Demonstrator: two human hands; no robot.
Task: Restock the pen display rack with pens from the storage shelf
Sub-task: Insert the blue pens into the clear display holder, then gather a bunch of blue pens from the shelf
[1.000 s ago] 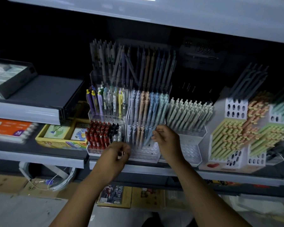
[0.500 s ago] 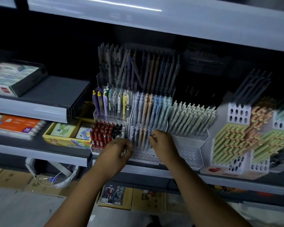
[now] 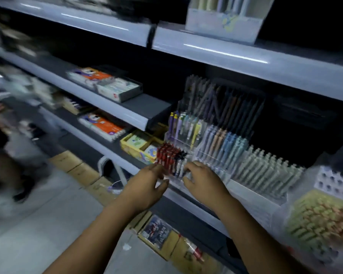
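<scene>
The clear pen display rack [image 3: 202, 153] stands on the shelf edge [image 3: 206, 196], directly ahead of both hands, its pens leaning up and away. The right hand [image 3: 203, 179] touches its front wall near the red pens [image 3: 167, 155], the left hand [image 3: 147, 181] just beside; whether either grasps a pen, I cannot tell.

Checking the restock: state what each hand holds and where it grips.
Cannot be told. Both hands, left and right, are at the front of the clear pen rack, but motion blur hides any grip.

Dim grey shelving [image 3: 246, 56], pale floor [image 3: 38, 224]
</scene>
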